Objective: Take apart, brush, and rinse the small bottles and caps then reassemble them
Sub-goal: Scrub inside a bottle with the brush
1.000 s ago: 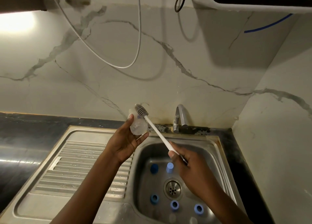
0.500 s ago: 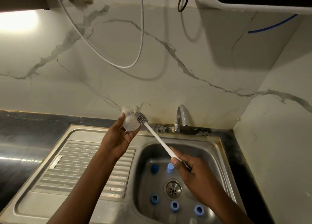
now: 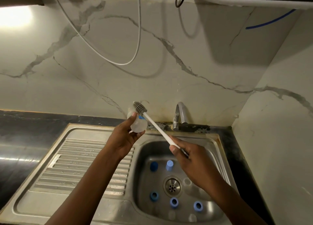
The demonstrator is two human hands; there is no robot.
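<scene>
Both forearms bare, reaching forward and up from the lower edge. Left hand [image 3: 126,137] is the higher, fingers and thumb curled round a small bottle [image 3: 138,126]. Right hand [image 3: 190,158] is lower and rightward, back up, gripping the brush [image 3: 158,129] by its handle end. Hands apart.

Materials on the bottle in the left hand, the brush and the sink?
The bottle looks like frosted translucent plastic: its wall is cloudy and light passes through. The brush has a smooth white handle, likely plastic, and a grey ribbed head, perhaps silicone. The sink looks like brushed stainless steel, with soft reflections and pressed drainboard ridges.
</scene>
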